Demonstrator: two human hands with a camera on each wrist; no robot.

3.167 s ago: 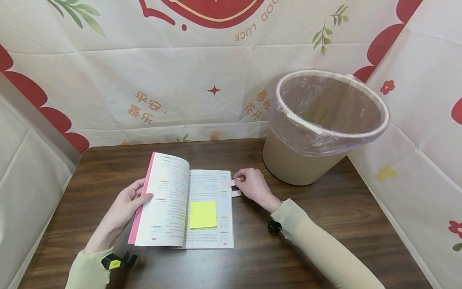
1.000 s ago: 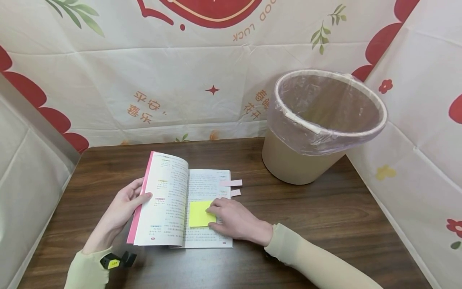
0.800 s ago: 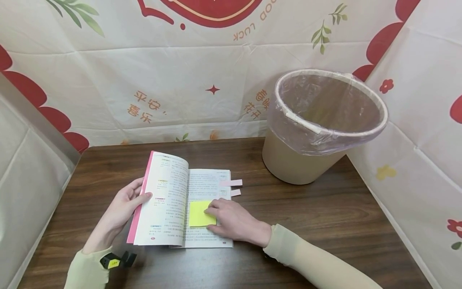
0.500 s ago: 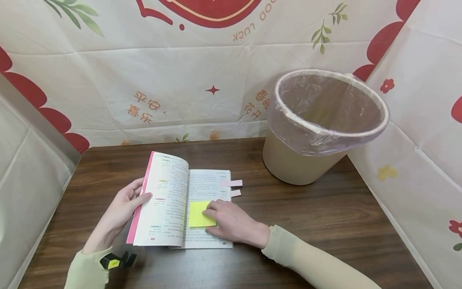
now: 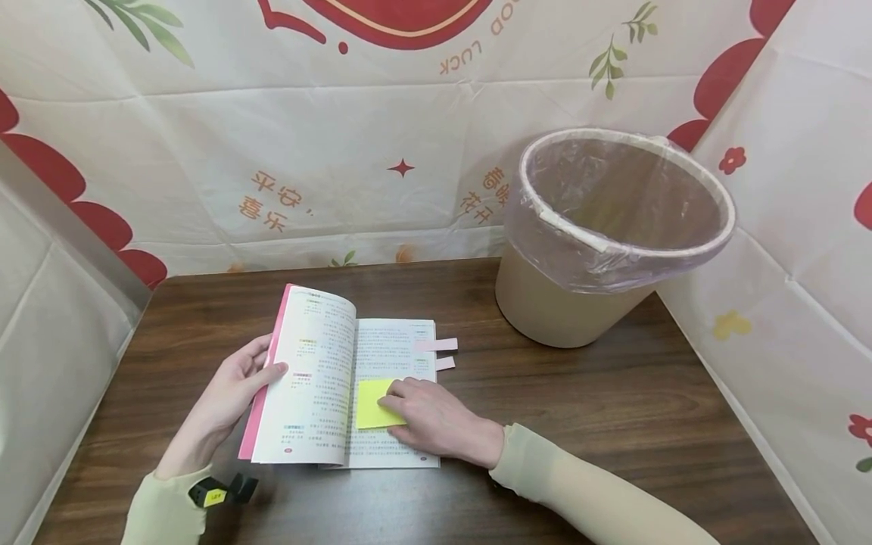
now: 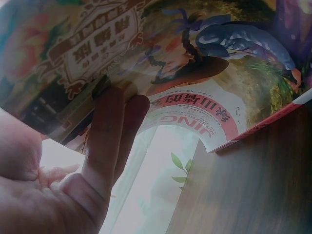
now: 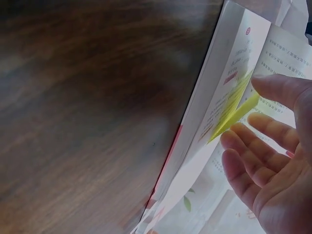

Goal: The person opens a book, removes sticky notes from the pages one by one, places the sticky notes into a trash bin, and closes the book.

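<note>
My left hand [image 5: 235, 390] holds the raised left side of an open book [image 5: 306, 416], its thumb on the page edge. In the left wrist view, fingers [image 6: 105, 131] lie against the picture cover [image 6: 190, 58]. My right hand [image 5: 436, 420] is over the right page, its fingers at a yellow sticky note [image 5: 371, 405] and covering the note's right part. The right wrist view shows the sticky note [image 7: 239, 114] with one edge lifted off the page. That edge lies between the thumb and forefinger, which stand apart. Two pale pink strips [image 5: 443, 345] stick out past the right page edge.
A beige bin [image 5: 559, 303] lined with a clear bag stands at the back right of the brown wooden table [image 5: 579, 401]. Printed cloth [image 5: 341, 136] hangs behind the table and along its sides.
My right hand has left the upper pink strip at the page edge and come down to the sticky note. Lately its fingers have slid slightly left across it. My left hand stays put.
</note>
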